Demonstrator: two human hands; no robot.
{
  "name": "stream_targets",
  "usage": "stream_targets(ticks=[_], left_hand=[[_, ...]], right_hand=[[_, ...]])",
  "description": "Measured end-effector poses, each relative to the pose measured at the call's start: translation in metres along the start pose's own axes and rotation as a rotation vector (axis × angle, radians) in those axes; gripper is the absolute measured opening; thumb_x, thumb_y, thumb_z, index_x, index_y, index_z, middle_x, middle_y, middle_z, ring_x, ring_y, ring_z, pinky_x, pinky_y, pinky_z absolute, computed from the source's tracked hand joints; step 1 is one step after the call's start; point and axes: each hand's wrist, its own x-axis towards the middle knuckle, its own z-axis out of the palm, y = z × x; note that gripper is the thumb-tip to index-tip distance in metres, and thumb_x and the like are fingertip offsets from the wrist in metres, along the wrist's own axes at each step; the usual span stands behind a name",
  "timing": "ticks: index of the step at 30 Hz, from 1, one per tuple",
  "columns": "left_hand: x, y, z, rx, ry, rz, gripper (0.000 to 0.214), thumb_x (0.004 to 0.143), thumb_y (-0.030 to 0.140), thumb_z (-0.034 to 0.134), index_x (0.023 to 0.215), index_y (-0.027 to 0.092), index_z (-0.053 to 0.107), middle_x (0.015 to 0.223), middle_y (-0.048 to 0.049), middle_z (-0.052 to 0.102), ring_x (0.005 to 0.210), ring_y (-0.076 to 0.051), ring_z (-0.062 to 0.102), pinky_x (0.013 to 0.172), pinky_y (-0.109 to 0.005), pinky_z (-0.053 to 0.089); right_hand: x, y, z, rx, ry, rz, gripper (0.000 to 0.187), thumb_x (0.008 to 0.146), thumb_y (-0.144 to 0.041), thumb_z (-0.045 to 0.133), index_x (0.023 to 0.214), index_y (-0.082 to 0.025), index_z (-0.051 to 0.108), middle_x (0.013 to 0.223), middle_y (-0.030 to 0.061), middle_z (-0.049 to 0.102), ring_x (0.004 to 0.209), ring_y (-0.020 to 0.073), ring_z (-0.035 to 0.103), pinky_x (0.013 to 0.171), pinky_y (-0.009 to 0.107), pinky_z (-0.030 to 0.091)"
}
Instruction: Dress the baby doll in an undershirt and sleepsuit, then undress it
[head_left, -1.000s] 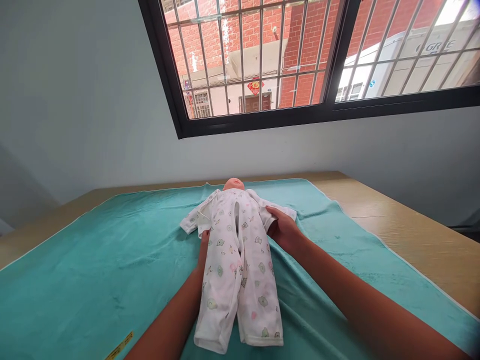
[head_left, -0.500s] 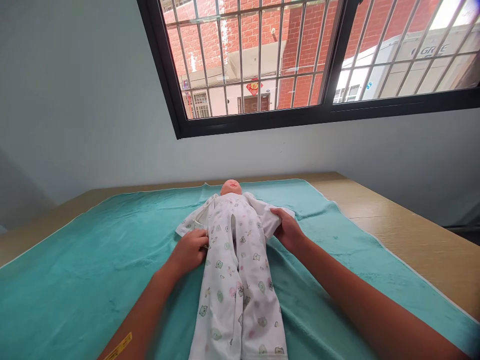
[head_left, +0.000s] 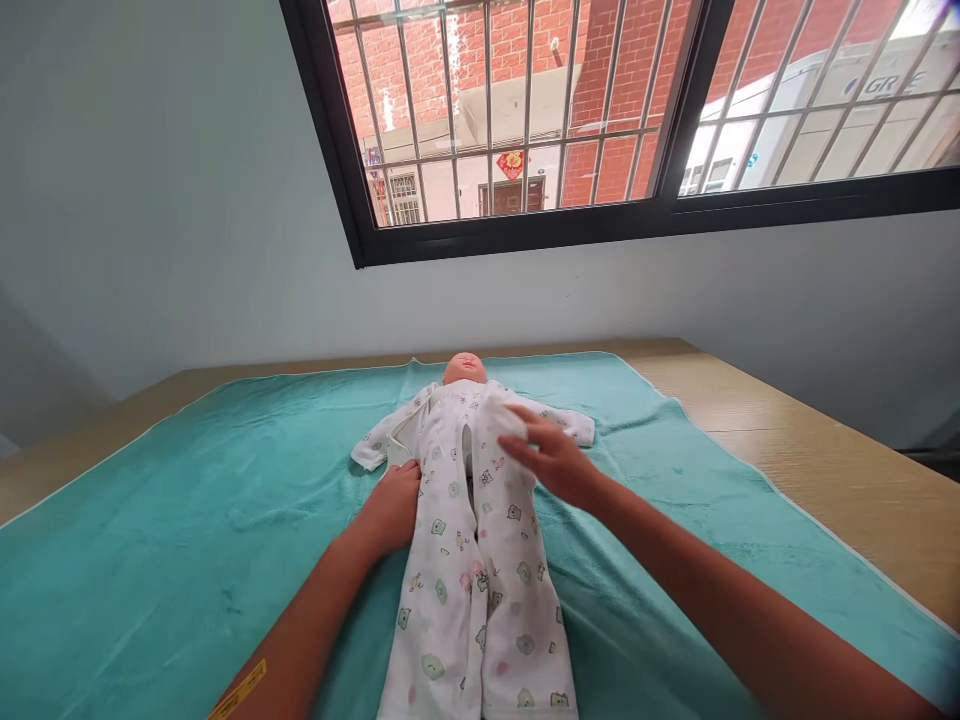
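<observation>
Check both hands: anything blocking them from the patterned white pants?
Nothing visible does. The right hand overlaps the upper part of the patterned white pants in view, contact unclear; the left hand is right at their left edge.

Doll (head_left: 465, 370) on cloth (head_left: 225, 520), cloth on table (head_left: 795, 450)
Trousers (head_left: 442, 570) on the doll, left hand (head_left: 392, 508) at their left edge, right hand (head_left: 556, 460) over their right; behind the table, wall (head_left: 187, 200) with window (head_left: 664, 195).
</observation>
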Motion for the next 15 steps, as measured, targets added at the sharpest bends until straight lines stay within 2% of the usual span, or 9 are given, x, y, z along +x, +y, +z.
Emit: stream_targets(ticks=[3, 5, 9, 15], left_hand=[[0.001, 0.0, 0.002, 0.035, 0.01, 0.02, 0.02, 0.079, 0.032, 0.058, 0.092, 0.025, 0.071, 0.103, -0.0096, 0.067, 0.106, -0.027, 0.055, 0.094, -0.038, 0.043], [0.001, 0.0, 0.002, 0.052, 0.011, 0.033, 0.019, 0.08, 0.031, 0.057, 0.091, 0.025, 0.071, 0.101, -0.0093, 0.067, 0.103, -0.026, 0.057, 0.093, -0.037, 0.043], [0.0, -0.004, -0.005, 0.053, -0.004, 0.038, 0.018, 0.079, 0.027, 0.056, 0.086, 0.023, 0.072, 0.096, -0.0089, 0.068, 0.098, -0.024, 0.058, 0.09, -0.035, 0.044], [-0.004, -0.009, -0.024, -0.059, -0.035, 0.025, 0.023, 0.075, 0.018, 0.049, 0.079, 0.022, 0.071, 0.089, -0.0041, 0.069, 0.088, -0.021, 0.06, 0.08, -0.029, 0.045]], right_hand=[[-0.009, -0.001, 0.023, -0.31, -0.216, -0.176, 0.027, 0.093, -0.031, 0.048, 0.072, -0.023, 0.063, 0.132, 0.0021, 0.056, 0.124, 0.0235, 0.049, 0.113, 0.047, 0.026], [-0.016, 0.004, 0.035, -0.473, -0.268, -0.264, 0.026, 0.093, -0.025, 0.047, 0.069, -0.021, 0.058, 0.136, 0.0022, 0.053, 0.126, 0.0222, 0.048, 0.116, 0.05, 0.018], [-0.023, 0.013, 0.044, -0.576, -0.245, -0.303, 0.023, 0.092, -0.02, 0.045, 0.072, -0.02, 0.054, 0.139, 0.0031, 0.051, 0.126, 0.0185, 0.049, 0.116, 0.046, 0.02], [-0.022, 0.017, 0.043, -0.52, -0.219, -0.261, 0.011, 0.088, -0.016, 0.048, 0.09, -0.023, 0.057, 0.136, 0.0038, 0.054, 0.127, 0.0177, 0.047, 0.114, 0.044, 0.022]])
